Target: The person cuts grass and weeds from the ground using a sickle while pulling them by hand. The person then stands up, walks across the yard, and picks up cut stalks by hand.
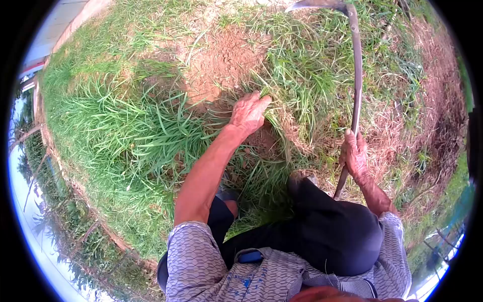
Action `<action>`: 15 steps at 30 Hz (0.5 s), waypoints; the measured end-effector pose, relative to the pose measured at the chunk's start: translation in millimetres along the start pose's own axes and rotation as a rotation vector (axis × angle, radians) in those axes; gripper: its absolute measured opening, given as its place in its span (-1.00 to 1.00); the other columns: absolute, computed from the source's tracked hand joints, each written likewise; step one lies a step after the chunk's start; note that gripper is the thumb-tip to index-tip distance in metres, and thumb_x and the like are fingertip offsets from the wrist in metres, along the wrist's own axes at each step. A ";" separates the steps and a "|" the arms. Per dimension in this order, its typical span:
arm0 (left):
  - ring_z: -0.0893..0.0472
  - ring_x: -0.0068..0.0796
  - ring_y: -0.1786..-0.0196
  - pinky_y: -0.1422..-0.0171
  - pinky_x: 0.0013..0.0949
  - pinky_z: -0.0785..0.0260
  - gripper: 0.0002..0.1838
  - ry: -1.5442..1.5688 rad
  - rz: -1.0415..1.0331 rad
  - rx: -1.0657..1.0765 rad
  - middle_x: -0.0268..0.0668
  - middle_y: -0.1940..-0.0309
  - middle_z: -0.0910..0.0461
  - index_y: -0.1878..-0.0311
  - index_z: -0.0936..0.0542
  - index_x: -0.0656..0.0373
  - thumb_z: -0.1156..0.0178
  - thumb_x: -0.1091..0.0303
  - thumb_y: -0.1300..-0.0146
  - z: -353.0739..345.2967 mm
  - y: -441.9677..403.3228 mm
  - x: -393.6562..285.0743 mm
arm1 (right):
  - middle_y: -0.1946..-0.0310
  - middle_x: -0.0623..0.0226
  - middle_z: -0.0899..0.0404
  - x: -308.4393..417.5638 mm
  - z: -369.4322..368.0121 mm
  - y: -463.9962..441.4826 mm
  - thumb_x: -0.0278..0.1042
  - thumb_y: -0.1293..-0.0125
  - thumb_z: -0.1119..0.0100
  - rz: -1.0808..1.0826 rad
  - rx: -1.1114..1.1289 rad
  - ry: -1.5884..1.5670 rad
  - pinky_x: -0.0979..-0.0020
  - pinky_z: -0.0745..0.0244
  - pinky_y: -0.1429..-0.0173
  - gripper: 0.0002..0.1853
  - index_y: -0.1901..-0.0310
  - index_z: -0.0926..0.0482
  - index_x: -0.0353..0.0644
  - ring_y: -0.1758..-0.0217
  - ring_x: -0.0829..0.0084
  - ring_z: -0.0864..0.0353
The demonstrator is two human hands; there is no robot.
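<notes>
My right hand (pixel 354 153) is wrapped round the lower part of the long wooden handle of a sickle (pixel 357 70). The handle stretches away from me, and its curved metal blade turns left at the top edge of the view. In the middle, low over the ground, my left hand (pixel 250 111) is closed on a tuft of grass (pixel 275 122), with blades trailing out by the thumb. Some of its fingers are hidden beneath the hand. Bare reddish soil (pixel 226 63) lies just beyond it.
Dense green grass (pixel 136 126) spreads to the left. Dry, brownish cut grass (pixel 432 100) covers the right side. My bent knee (pixel 347 231) and shoe (pixel 302 177) are close below my hands. A wall (pixel 60 22) stands at the upper left, with bushes (pixel 83 236) lower left.
</notes>
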State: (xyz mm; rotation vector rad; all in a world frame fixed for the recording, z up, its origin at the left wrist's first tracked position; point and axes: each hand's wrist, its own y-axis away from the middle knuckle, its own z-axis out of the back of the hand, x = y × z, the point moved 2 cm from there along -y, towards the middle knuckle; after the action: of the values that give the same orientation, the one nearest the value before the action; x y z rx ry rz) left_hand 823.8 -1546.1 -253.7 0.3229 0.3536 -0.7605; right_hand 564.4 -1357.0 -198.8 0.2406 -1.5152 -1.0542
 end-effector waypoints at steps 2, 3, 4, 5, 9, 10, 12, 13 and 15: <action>-0.57 -0.01 0.14 0.08 -0.05 -0.49 -0.64 0.078 -0.192 0.075 -0.07 0.23 -0.53 0.11 -0.52 0.11 -0.13 0.56 0.06 -11.7 13.4 -28.2 | 0.72 0.61 -0.20 32.1 4.5 -34.6 0.05 -0.41 -0.05 0.074 -0.071 -0.191 0.57 -0.15 0.79 -0.65 0.33 -0.24 -0.02 0.80 0.70 -0.18; -0.59 -0.04 0.15 0.14 -0.10 -0.52 -0.61 0.100 -0.321 0.107 -0.09 0.25 -0.52 0.06 -0.53 0.10 -0.16 0.56 0.05 -16.0 17.3 -41.3 | 0.72 0.60 -0.21 41.0 4.8 -48.6 0.03 -0.42 -0.03 0.081 -0.127 -0.216 0.58 -0.18 0.78 -0.66 0.34 -0.24 -0.01 0.79 0.71 -0.19; -0.60 -0.07 0.17 0.17 -0.12 -0.54 -0.59 0.087 -0.333 0.146 -0.12 0.27 -0.50 0.06 -0.52 0.11 -0.18 0.56 0.09 -20.8 20.3 -51.6 | 0.72 0.59 -0.21 32.4 2.5 -49.2 0.02 -0.42 -0.03 0.077 -0.128 -0.154 0.57 -0.20 0.77 -0.66 0.33 -0.27 -0.04 0.78 0.68 -0.21; -0.61 -0.09 0.20 0.21 -0.14 -0.56 -0.56 0.077 -0.343 0.181 -0.15 0.28 -0.47 0.06 -0.52 0.12 -0.20 0.55 0.12 -23.4 20.5 -59.8 | 0.73 0.57 -0.22 23.6 0.3 -49.8 0.02 -0.42 -0.03 0.073 -0.128 -0.092 0.57 -0.23 0.76 -0.66 0.32 -0.29 -0.07 0.78 0.66 -0.23; -0.59 -0.06 0.18 0.21 -0.09 -0.51 -0.54 0.025 -0.208 0.161 -0.08 0.25 -0.46 0.05 -0.49 0.15 -0.19 0.58 0.14 -4.7 10.2 -50.2 | 0.72 0.48 -0.26 -120.7 36.8 8.1 0.09 -0.36 -0.10 -0.028 -0.007 0.484 0.47 -0.27 0.74 -0.57 0.22 -0.34 -0.18 0.78 0.55 -0.29; -0.59 -0.04 0.18 0.20 -0.07 -0.50 -0.54 0.027 -0.207 0.156 -0.06 0.25 -0.45 0.04 -0.49 0.16 -0.18 0.58 0.14 0.3 10.2 -45.6 | 0.72 0.48 -0.26 -114.6 42.1 24.5 0.11 -0.35 -0.11 -0.123 0.051 0.338 0.46 -0.25 0.74 -0.56 0.21 -0.34 -0.17 0.79 0.56 -0.27; -0.58 0.03 0.14 0.13 -0.04 -0.51 -0.54 0.043 -0.227 0.198 0.01 0.18 -0.46 0.03 -0.47 0.19 -0.16 0.60 0.12 7.7 6.7 -37.8 | 0.73 0.52 -0.24 -99.3 47.1 36.0 0.14 -0.33 -0.12 -0.232 0.099 0.080 0.48 -0.18 0.76 -0.55 0.19 -0.35 -0.13 0.81 0.61 -0.24; -0.58 0.03 0.14 0.13 -0.04 -0.51 -0.54 0.037 -0.229 0.199 0.01 0.18 -0.46 0.03 -0.47 0.19 -0.16 0.60 0.12 6.9 4.6 -36.7 | 0.74 0.57 -0.21 -94.5 50.2 32.0 0.13 -0.34 -0.11 -0.178 0.038 0.089 0.53 -0.14 0.77 -0.58 0.22 -0.33 -0.11 0.81 0.66 -0.20; -0.57 0.05 0.07 0.04 -0.03 -0.51 -0.55 -0.041 -0.117 0.316 0.06 0.09 -0.47 0.02 -0.47 0.19 -0.14 0.60 0.10 7.1 4.5 -39.2 | 0.73 0.59 -0.19 -61.7 44.2 20.1 0.07 -0.38 -0.08 -0.156 -0.034 -0.103 0.56 -0.14 0.77 -0.64 0.27 -0.29 -0.06 0.80 0.69 -0.16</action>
State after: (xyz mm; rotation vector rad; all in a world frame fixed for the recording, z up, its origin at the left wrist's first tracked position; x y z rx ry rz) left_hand 802.1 -1522.1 -230.1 0.5868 0.2140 -0.9389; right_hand 550.3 -1283.0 -221.2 0.2881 -1.5885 -1.2312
